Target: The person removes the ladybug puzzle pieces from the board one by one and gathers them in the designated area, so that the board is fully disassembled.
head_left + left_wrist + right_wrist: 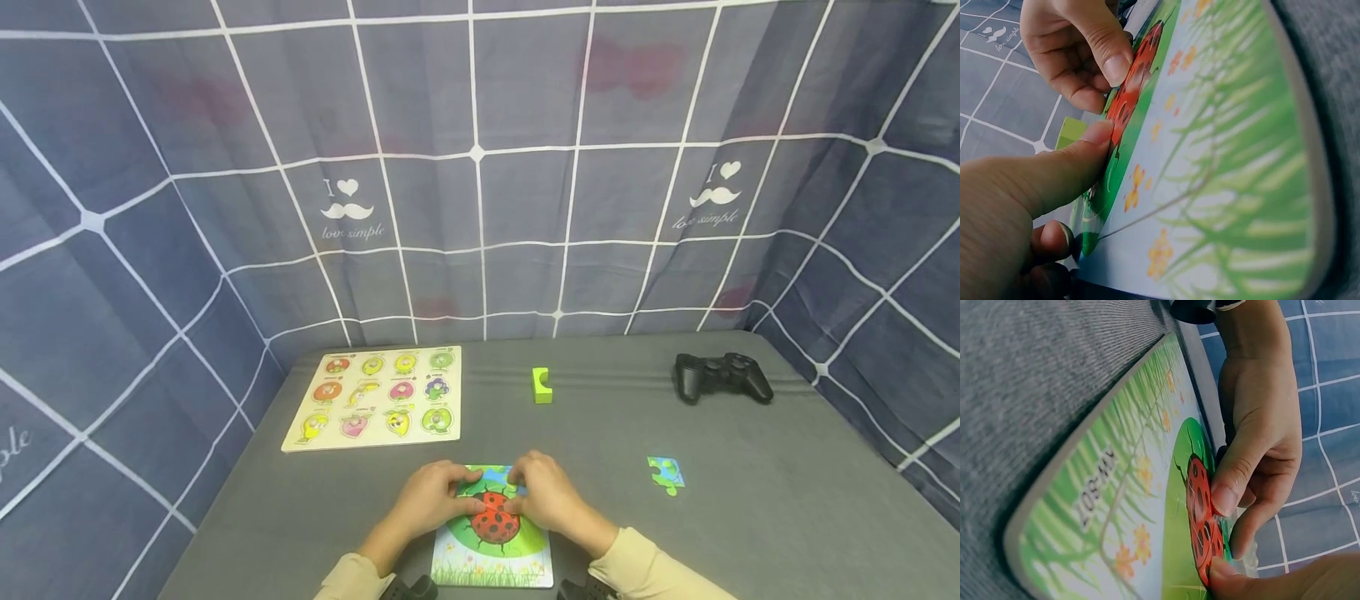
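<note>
Pale sleeves (pixel 652 571) reach in from the near side, ending at two hands bent over the ladybug puzzle (pixel 495 533), which lies flat and square to the person on the grey surface (pixel 600 442) – likely put so close that both arms can work with elbows low; the left hand (pixel 431 500) has its grip clamped on the upper left of the puzzle, thumb on the red ladybug and forefinger nearer the top, while the right hand (pixel 551 492) mirrors it, its grip clamped on the upper right; such a matched hold probably keeps the joints level and stops either side sliding; the grassy near end sticks out uncovered below the wrists, its rounded corners well inside the surface; one loose jigsaw piece (pixel 670 472) sits to the right, clear of the sleeve yet seemingly within easy reach, with bare cloth between it and the hand; beyond the fingertips a lime block (pixel 540 393) stands apart in the middle, and the fruit board (pixel 378 396) fills the far left, its front edge just short of the left hand – so room is tighter there; a black game controller (pixel 722 377) rests far right, near where the surface meets the checked curtain (pixel 525 200)
</note>
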The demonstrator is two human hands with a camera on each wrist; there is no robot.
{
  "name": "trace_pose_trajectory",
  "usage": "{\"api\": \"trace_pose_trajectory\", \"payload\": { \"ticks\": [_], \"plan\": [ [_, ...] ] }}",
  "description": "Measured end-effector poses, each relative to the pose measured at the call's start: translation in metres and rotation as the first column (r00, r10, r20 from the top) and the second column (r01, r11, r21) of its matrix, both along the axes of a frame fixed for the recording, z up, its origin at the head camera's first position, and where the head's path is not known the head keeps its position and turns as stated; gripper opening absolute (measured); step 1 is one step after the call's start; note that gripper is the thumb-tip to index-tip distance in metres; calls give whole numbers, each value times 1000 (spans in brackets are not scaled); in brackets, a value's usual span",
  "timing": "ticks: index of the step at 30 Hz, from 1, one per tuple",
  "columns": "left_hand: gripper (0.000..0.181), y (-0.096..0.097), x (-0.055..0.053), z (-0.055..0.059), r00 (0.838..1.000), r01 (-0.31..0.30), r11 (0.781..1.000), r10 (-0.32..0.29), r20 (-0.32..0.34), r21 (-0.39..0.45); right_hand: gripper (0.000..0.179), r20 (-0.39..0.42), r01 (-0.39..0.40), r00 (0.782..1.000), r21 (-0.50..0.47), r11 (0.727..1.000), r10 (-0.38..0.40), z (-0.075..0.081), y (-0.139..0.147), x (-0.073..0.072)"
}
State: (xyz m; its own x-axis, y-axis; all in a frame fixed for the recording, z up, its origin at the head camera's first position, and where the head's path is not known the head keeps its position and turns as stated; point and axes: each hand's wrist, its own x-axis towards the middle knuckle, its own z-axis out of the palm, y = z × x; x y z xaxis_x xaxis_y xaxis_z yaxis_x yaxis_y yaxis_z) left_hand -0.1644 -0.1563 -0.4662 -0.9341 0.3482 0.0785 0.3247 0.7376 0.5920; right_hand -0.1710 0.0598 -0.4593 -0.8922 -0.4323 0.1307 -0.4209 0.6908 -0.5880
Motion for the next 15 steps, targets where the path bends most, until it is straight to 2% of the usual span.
{"api": "trace_pose_trajectory", "payload": {
  "ticks": [8, 10, 13, 15],
  "plan": [
    [51, 0, 2, 0, 1000, 6, 1000, -6, 0, 16, 16, 32, 29, 999, -56, 998, -27, -3, -5, 5],
    [51, -1, 2, 0, 1000, 3, 1000, -3, -2, 22, 18, 22, 39, 999, -58, 998, -37, -4, -6, 7],
    [51, -1, 2, -1, 1000, 0, 1000, 1, -11, 26, 31, -24, 59, 998, -33, 998, -59, -5, -7, 8],
    [52, 0, 1, -1, 1000, -3, 1000, 4, -13, 27, 35, -19, 66, 998, -32, 997, -67, -4, -8, 7]
  ]
}}
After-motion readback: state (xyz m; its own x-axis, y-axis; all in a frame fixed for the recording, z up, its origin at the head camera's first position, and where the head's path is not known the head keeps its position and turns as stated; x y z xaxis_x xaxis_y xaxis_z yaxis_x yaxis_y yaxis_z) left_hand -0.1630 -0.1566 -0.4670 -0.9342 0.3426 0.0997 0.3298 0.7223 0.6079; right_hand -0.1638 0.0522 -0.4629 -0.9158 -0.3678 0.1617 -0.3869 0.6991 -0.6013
